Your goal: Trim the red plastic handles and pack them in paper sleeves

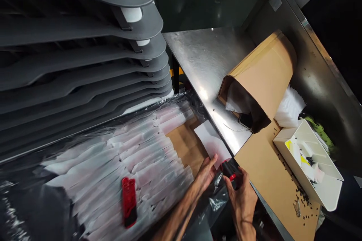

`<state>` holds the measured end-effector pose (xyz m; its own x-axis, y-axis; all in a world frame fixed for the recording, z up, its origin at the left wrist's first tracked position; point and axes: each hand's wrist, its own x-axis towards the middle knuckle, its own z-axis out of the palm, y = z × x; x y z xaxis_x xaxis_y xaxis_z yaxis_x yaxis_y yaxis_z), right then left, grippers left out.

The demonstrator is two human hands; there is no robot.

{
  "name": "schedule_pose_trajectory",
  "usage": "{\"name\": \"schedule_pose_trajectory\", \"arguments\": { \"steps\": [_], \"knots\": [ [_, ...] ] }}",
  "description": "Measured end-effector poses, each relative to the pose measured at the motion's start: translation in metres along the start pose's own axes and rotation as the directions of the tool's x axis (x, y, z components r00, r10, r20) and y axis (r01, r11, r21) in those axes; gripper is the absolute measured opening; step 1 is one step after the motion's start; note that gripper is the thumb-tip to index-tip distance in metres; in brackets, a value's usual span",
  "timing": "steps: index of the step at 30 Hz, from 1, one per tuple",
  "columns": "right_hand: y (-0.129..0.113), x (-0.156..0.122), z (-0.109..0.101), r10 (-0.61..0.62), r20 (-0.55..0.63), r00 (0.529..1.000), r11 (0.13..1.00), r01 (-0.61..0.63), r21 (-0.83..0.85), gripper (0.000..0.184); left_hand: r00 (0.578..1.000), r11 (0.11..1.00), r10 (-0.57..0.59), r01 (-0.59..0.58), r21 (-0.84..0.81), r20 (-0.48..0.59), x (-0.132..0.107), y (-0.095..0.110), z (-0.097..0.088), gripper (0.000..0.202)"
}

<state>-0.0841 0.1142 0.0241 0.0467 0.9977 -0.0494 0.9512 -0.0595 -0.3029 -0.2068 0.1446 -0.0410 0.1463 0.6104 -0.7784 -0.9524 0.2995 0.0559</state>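
My left hand (207, 171) pinches the lower edge of a thin white foam pouch (210, 141) between thumb and fingers. Just right of it, my right hand (241, 194) grips a red-and-black plastic part (228, 170), which meets the pouch's lower end. How far the part is inside the pouch I cannot tell. Below my hands and to the left, several rows of wrapped parts (147, 154) in white pouches fill a box lined with dark plastic film. A bare red-and-black part (129, 202) lies on top of these rows.
Tall stacked grey trays (135, 52) rise at the upper left. On the metal table (195, 56) a cardboard box (260, 71) lies on its side, with white pouches (290, 107) behind it. A white bin (319, 169) and scattered small black pieces (302, 196) are at the right.
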Motion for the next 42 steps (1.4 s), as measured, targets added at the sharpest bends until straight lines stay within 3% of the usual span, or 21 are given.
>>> {"name": "schedule_pose_trajectory", "arguments": {
  "steps": [4,8,12,18,23,28,31,34,36,39,42],
  "knots": [
    [-0.010,0.008,-0.002,0.015,0.015,1.000,0.999,-0.015,-0.029,0.079,0.997,0.997,-0.074,0.074,-0.016,0.006,-0.013,-0.013,0.002,0.009],
    [-0.016,0.024,-0.019,0.044,0.100,0.994,0.998,-0.048,0.041,0.066,0.982,0.980,-0.187,0.189,-0.066,0.041,-0.020,-0.011,0.001,0.018],
    [-0.017,0.047,-0.029,-0.062,0.214,0.975,0.991,0.034,0.130,0.062,0.973,0.965,-0.228,0.232,-0.123,0.043,-0.021,-0.005,-0.003,0.018],
    [-0.016,0.067,-0.026,-0.131,0.363,0.923,0.990,0.102,0.097,0.052,0.970,0.961,-0.239,0.243,-0.129,0.046,-0.023,-0.004,-0.007,0.015],
    [-0.017,0.072,-0.025,-0.264,0.421,0.868,0.956,0.293,-0.004,0.037,0.958,0.949,-0.276,0.284,-0.140,0.076,-0.029,-0.003,-0.010,0.019],
    [-0.022,0.070,-0.030,-0.390,0.440,0.809,0.886,0.460,-0.060,0.031,0.900,0.898,-0.401,0.423,-0.120,0.172,-0.029,0.002,-0.017,0.064],
    [-0.026,0.068,-0.032,-0.436,0.457,0.775,0.872,0.489,0.004,0.032,0.891,0.880,-0.435,0.451,-0.145,0.130,-0.022,0.003,-0.024,0.056],
    [-0.027,0.067,-0.034,-0.456,0.456,0.764,0.881,0.461,0.108,0.035,0.900,0.887,-0.430,0.436,-0.149,0.075,-0.014,0.001,-0.033,0.038],
    [-0.025,0.067,-0.034,-0.419,0.426,0.802,0.908,0.378,0.180,0.036,0.921,0.905,-0.389,0.387,-0.177,0.027,-0.007,0.002,-0.038,0.027],
    [-0.019,0.065,-0.033,-0.315,0.330,0.890,0.937,0.238,0.255,0.036,0.969,0.940,-0.236,0.209,-0.268,-0.073,0.013,0.011,-0.042,0.011],
    [-0.010,0.055,-0.028,-0.284,0.283,0.916,0.935,0.199,0.293,0.040,0.980,0.936,-0.054,-0.018,-0.351,-0.192,0.048,0.032,-0.042,0.013]
  ]
}}
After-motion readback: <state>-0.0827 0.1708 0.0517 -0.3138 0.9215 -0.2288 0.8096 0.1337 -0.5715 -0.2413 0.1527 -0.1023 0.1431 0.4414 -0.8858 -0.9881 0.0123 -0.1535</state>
